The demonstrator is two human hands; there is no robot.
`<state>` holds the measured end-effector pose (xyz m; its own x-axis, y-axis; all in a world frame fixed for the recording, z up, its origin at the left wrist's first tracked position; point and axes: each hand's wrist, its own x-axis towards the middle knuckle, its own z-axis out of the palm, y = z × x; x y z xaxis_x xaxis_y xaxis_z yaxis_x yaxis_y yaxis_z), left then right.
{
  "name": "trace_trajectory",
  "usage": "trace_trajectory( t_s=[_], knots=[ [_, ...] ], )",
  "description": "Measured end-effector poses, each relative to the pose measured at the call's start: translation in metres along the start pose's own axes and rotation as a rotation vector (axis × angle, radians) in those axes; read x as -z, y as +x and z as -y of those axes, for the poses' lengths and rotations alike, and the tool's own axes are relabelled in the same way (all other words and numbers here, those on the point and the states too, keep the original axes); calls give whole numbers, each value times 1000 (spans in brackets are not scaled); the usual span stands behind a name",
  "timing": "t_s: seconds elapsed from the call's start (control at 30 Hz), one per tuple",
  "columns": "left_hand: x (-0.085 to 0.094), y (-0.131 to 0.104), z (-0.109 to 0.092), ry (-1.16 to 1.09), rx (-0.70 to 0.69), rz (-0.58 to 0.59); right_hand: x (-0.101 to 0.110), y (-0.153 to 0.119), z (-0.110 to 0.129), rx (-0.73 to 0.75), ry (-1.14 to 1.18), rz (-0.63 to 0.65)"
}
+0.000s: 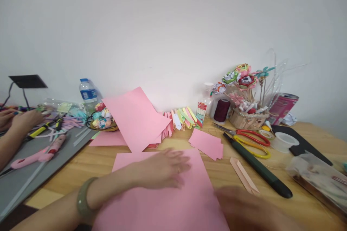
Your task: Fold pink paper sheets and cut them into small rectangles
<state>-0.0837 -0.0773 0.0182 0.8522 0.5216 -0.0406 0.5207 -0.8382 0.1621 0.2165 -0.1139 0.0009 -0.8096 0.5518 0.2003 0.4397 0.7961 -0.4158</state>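
Observation:
A large pink sheet of paper [189,202] lies flat on the table in front of me. My left hand [165,168] rests on its upper part, fingers spread, a ring on one finger and a bangle on the wrist. My right hand [244,205] is smeared by motion at the sheet's right edge, so its fingers cannot be made out. Two folded pale pink strips [244,176] lie just beyond it. Smaller pink paper pieces [206,143] lie past the sheet's top right corner. Another pink sheet [138,119] leans up at the back.
At right are scissors [252,140], a dark green long-handled tool [260,169], a thread spool [221,110] and a flower basket [248,119]. To the left, another person's hands [27,121] work near a pink glue gun [40,155] on a grey mat [62,166]. A water bottle [88,92] stands behind.

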Motion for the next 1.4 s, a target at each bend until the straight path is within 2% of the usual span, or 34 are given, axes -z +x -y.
trace_trajectory(
  t_s=[0.03,0.1,0.17,0.23,0.3,0.4,0.47,0.5,0.53,0.63,0.73,0.83,0.93,1.07,1.2,1.3,1.4],
  knots=[
    [-10,1,-4,-51,-10,41,-2,-7,-11,-107,-163,-100],
    [-24,4,-9,-111,0,77,-6,-17,-30,-181,-481,-281],
    [-32,9,-11,-125,7,75,-9,-19,-43,-190,-657,-324],
    [-34,15,-10,-97,-13,48,-10,-16,-49,-220,-645,-304],
    [-30,16,-3,-25,-26,-12,-7,-8,-50,-291,-535,-272],
    [-15,-1,20,170,61,-167,6,10,-48,-349,-459,-297],
    [-1,-26,41,337,167,-197,19,29,-46,-318,-464,-383],
    [6,-40,51,420,265,-202,25,43,-45,-301,-452,-405],
    [12,-55,61,496,343,-166,31,59,-45,-286,-432,-410],
    [22,-88,84,657,461,-37,40,116,-54,-327,-437,-389],
    [21,-98,100,729,412,14,38,171,-70,-312,-453,-368],
    [21,-90,109,786,346,-7,34,200,-83,-288,-467,-346],
    [26,-78,105,867,397,-49,34,196,-87,-264,-478,-342],
    [34,-64,87,889,572,-66,36,163,-83,-228,-493,-305],
    [31,-53,74,809,706,-133,33,128,-79,-168,-505,-256],
    [24,-49,79,784,752,-122,29,108,-73,-111,-500,-228],
    [21,-48,94,800,730,-98,26,88,-61,-65,-462,-157]
  ],
)
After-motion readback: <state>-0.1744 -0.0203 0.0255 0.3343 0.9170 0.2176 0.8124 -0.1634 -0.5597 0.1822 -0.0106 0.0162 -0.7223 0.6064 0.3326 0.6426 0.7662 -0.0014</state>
